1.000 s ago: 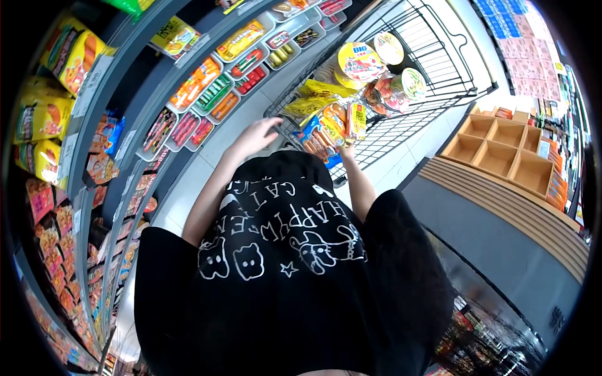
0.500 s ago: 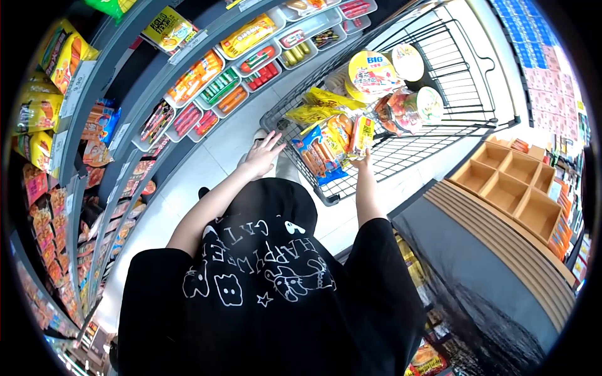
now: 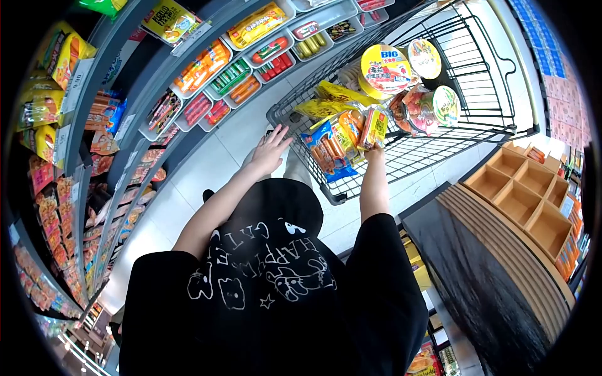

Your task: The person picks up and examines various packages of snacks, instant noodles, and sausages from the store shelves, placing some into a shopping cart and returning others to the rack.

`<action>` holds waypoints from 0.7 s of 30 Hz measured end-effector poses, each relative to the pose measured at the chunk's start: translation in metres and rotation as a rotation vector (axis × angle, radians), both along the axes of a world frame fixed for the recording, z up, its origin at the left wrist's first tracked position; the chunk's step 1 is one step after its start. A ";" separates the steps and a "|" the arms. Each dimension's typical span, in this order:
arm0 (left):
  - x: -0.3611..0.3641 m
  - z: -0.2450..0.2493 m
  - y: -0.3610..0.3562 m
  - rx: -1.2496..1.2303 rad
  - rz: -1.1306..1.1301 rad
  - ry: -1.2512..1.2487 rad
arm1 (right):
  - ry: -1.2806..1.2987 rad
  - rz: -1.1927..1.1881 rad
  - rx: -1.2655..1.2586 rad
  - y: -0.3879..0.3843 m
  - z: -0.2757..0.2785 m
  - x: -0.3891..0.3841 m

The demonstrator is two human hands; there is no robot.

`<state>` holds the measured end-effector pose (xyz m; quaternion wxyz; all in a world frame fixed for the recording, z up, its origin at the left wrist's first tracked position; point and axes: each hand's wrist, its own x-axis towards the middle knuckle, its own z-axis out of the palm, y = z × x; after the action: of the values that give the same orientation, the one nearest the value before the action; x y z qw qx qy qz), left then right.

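Note:
My right hand (image 3: 374, 154) reaches into the shopping cart (image 3: 414, 153) and grips the lower end of a small yellow-and-red food packet (image 3: 375, 128). Right beside it in the cart lies a blue-and-clear pack of sausages (image 3: 328, 152), next to an orange-yellow snack pack (image 3: 348, 130). Behind these are yellow bags (image 3: 338, 99), a large yellow instant noodle bucket (image 3: 384, 67), a paler bucket (image 3: 424, 59) and a green-lidded cup (image 3: 446, 104). My left hand (image 3: 269, 152) hangs beside the cart's near corner, fingers stretched out, holding nothing.
On the left run store shelves with packaged snacks (image 3: 56, 113) and white trays of wrapped sausages (image 3: 231, 77). To the right stand a wooden compartment box (image 3: 515, 195) and a dark counter with a slatted edge (image 3: 495, 232). Blue and pink cartons (image 3: 558, 91) are stacked beyond the cart.
The cart and its goods sit slightly further right in view. My right hand has moved right with the packet, now tilted more. My left hand has shifted slightly right, still stretched out.

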<state>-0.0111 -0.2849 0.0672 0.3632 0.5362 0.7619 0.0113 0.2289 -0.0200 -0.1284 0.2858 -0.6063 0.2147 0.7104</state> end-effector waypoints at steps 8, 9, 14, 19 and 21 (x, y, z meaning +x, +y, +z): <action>-0.007 -0.010 0.005 0.059 0.148 -0.220 | 0.030 0.212 0.252 -0.041 0.080 -0.015; -0.010 -0.012 0.008 0.159 0.149 -0.206 | 0.005 0.169 0.223 -0.051 0.086 -0.016; -0.025 -0.007 0.025 0.164 0.513 -0.838 | 0.036 0.281 0.400 -0.117 0.150 -0.011; -0.020 0.071 0.049 -0.076 0.566 -0.942 | 0.048 0.331 0.496 -0.183 0.264 -0.040; -0.014 0.099 0.048 -0.078 0.603 -1.077 | 0.093 0.427 0.566 -0.195 0.288 -0.049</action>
<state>-0.0256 -0.2368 0.1667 0.6968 0.2028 0.5895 0.3546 0.1803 -0.2148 0.1596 0.2771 -0.5013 -0.1093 0.8124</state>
